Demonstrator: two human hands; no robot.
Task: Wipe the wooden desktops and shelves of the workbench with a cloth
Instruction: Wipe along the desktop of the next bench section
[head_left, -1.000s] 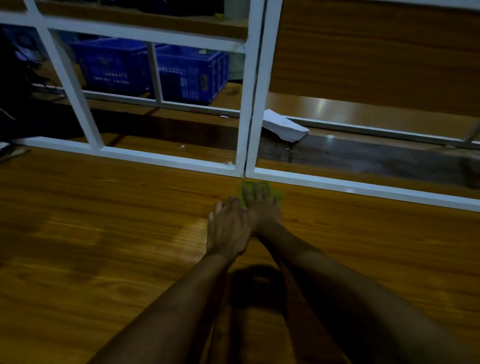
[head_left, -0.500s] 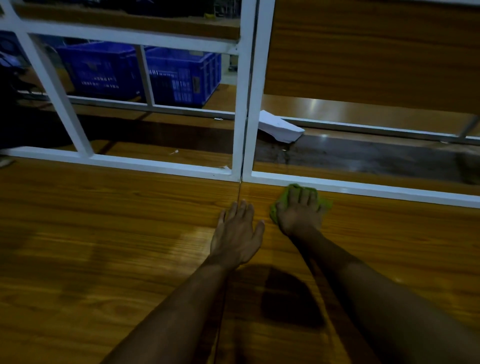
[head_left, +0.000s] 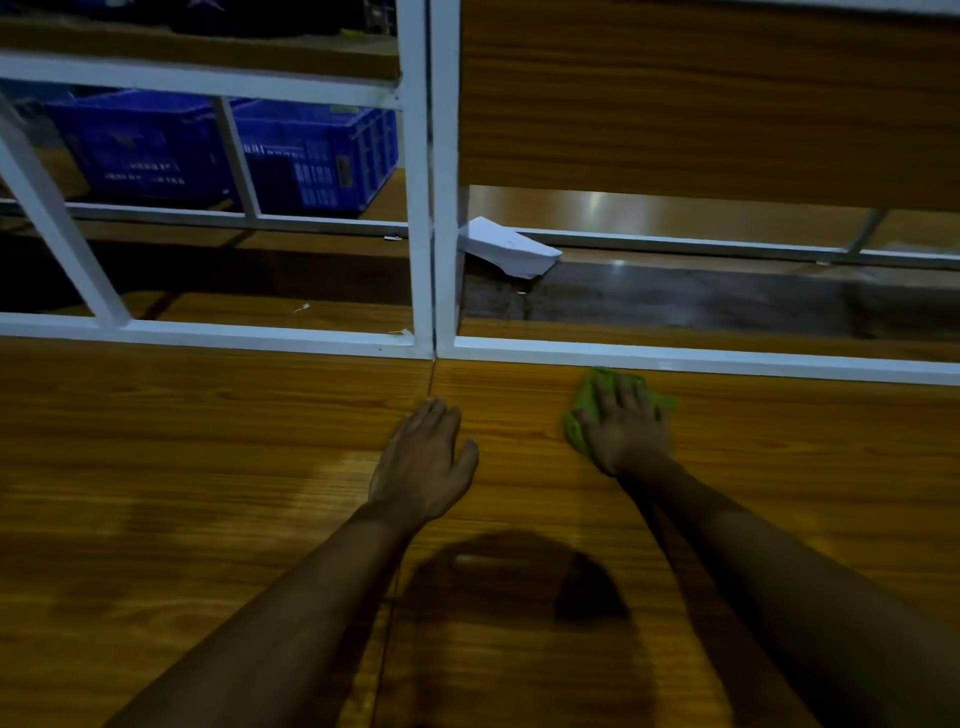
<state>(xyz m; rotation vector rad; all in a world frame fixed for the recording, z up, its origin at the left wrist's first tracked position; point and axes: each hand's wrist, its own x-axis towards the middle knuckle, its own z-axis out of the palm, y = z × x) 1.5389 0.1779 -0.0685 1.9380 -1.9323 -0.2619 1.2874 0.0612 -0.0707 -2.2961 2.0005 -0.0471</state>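
Far left, behind the white frame (head_left: 422, 218), two blue crates (head_left: 218, 150) are seen on a rear surface, partly hidden by the frame bars. The left wooden desktop (head_left: 182, 441) is seen below the frame's bottom rail, with a glossy sheen patch near its right edge. The left hand (head_left: 423, 462) is laid palm down over the seam (head_left: 430, 379) between the two desktops, fingers straight and close together, thumb out to the right; nothing is held by it. A dark rounded shadow (head_left: 509, 577) is cast on the wood between the two forearms. Behind the frame upright, a white folded paper (head_left: 506, 248) is seen lying on the lower shelf (head_left: 675, 301), which is dark and dim. On the right desktop (head_left: 805, 467), the green cloth (head_left: 591, 385) is pressed flat under the right hand (head_left: 623, 431); the fingers are spread and nearly straight over it, not curled round it. The cloth is mostly covered by palm and fingers; green edges are shown past the fingertips, beside the thumb on the left, and past the little finger on the right. The cloth's far edge is placed just beside the white bottom rail; contact cannot be told. Above, a wooden back panel (head_left: 701, 104) is seen.
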